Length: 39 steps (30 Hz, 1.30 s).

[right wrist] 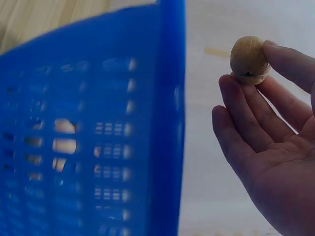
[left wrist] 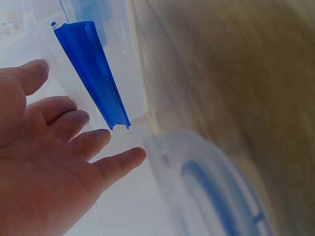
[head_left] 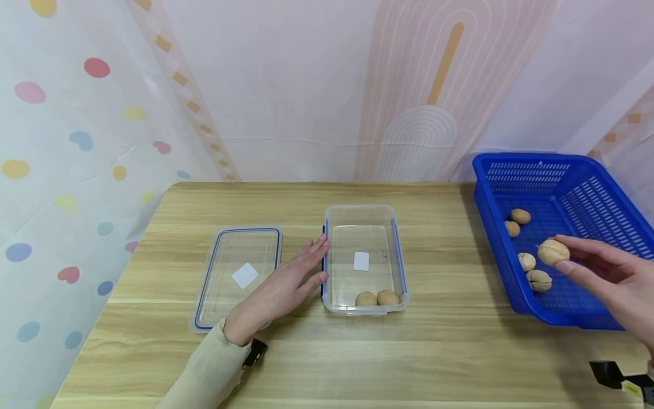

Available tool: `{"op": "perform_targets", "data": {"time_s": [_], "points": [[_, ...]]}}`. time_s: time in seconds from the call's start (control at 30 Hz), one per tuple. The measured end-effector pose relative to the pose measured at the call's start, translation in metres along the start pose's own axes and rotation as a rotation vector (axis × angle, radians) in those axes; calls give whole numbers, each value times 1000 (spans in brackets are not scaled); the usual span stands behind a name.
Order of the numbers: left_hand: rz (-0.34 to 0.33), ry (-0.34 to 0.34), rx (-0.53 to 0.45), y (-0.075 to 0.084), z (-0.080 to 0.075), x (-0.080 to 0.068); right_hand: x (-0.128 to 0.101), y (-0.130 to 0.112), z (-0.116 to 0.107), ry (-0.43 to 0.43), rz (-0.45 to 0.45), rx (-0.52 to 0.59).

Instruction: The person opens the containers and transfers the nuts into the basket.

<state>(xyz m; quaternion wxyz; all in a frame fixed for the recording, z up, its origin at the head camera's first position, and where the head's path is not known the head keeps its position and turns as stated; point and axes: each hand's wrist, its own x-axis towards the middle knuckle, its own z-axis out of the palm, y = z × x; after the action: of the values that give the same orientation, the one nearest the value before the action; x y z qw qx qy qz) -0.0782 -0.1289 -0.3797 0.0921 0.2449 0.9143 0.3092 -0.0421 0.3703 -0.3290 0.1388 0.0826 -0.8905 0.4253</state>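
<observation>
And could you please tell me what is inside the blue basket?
Four walnuts show inside the blue basket, near its left side in the head view. The right-hand grip, pinching another walnut, covers part of the interior; whatever lies behind it cannot be seen.

Remotely, I logged 3 views. The head camera faced forward and down from above the table (head_left: 449, 358). The left wrist's, close in, shared the left hand (head_left: 278, 289) and clear container (head_left: 360, 237) with it; the right wrist's, also near, shared the right hand (head_left: 624, 288) and blue basket (head_left: 493, 236).
</observation>
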Motion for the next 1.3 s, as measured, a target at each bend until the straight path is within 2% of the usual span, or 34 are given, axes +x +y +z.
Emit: {"op": "perform_targets", "data": {"time_s": [0.3,0.43,0.63,0.73,0.87,0.97,1.13,1.3], "points": [[10,6,2,-1,0,0,4,35,-12,-15,14,56],[8,3,3,-1,0,-1,6,51,-16,-17,18,0],[11,6,2,-2,0,-1,10,44,-23,-53,48,20],[12,4,3,-2,0,-1,11,45,-24,-55,74,-33],[14,2,4,-1,0,0,13,86,-28,-77,97,-147],[23,5,-1,-1,0,0,15,101,-30,-108,118,-203],[35,11,-9,-1,0,1,23,71,-27,-174,171,-265],[29,7,-6,-1,0,0,28,62,-26,-231,176,-296]]}}
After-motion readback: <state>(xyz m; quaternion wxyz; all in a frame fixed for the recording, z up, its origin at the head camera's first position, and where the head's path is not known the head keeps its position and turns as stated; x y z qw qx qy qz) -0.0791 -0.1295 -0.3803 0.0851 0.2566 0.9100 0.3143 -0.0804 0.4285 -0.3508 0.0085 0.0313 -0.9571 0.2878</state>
